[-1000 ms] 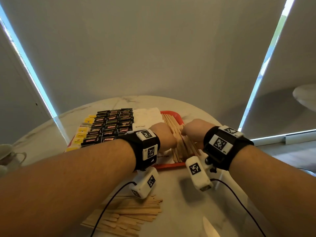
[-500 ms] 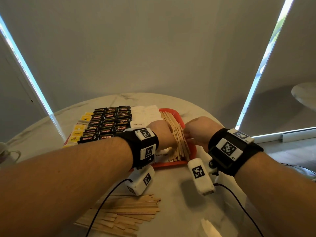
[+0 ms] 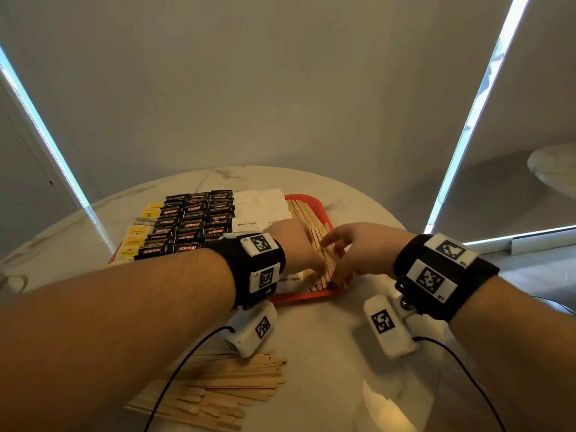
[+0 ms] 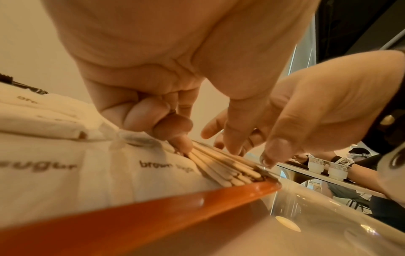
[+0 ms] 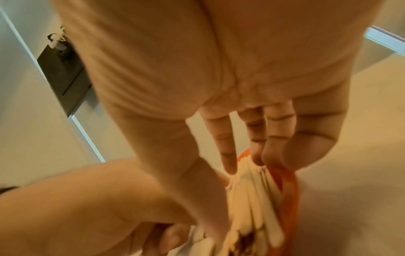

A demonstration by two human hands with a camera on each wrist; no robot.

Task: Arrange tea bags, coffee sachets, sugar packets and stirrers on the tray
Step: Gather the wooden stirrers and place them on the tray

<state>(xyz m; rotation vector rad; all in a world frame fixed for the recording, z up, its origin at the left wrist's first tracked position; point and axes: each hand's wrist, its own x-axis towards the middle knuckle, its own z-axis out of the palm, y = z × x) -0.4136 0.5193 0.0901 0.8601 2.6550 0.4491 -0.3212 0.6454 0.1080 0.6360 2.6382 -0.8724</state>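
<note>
A red tray (image 3: 308,297) holds yellow tea bags (image 3: 137,230), black coffee sachets (image 3: 193,221), white sugar packets (image 3: 261,204) and a row of wooden stirrers (image 3: 307,215) along its right side. My left hand (image 3: 314,260) is over the near end of that row. Its curled fingers (image 4: 181,138) press the left edge of the stirrers (image 4: 219,166) and its thumb lies on top, pinching them. My right hand (image 3: 333,260) is open, with straight fingers (image 5: 225,152) touching the stirrers (image 5: 252,199) from the right beside the tray rim (image 5: 289,190).
A loose pile of stirrers (image 3: 227,388) lies on the round marble table (image 3: 327,338) near the front edge, under my left forearm. Sensor cables trail from both wrists. A white cup (image 3: 12,282) stands at the far left. Grey blinds hang behind the table.
My right hand has gone from a curled fist to spread, straight fingers on the stirrers. Both hands have shifted slightly toward the near end of the row.
</note>
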